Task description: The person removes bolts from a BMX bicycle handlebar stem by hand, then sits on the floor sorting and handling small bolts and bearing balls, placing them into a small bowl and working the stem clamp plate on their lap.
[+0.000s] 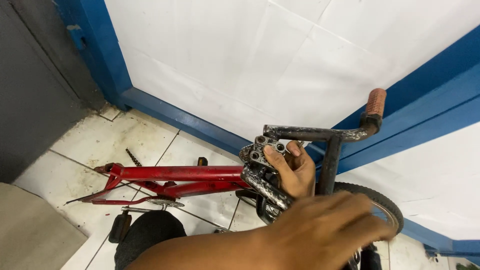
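Observation:
A small red bicycle frame (175, 174) lies low over the tiled floor. Its black, paint-chipped handlebar (320, 134) ends in an orange grip (376, 102). My right hand (292, 172) is wrapped around the stem, thumb pressed on the bolted metal clamp (256, 150). My left hand (325, 227) reaches across in the foreground, blurred, fingers stretched out toward the right and holding nothing. It hovers over the black front tyre (387, 205), part of which it hides.
A black pedal (120, 227) and chainring (165, 202) sit under the frame, beside my dark-clad knee (147, 232). A white wall with a blue skirting band (190, 122) runs behind. A dark door (35, 90) stands at left, a grey slab (30, 235) at bottom left.

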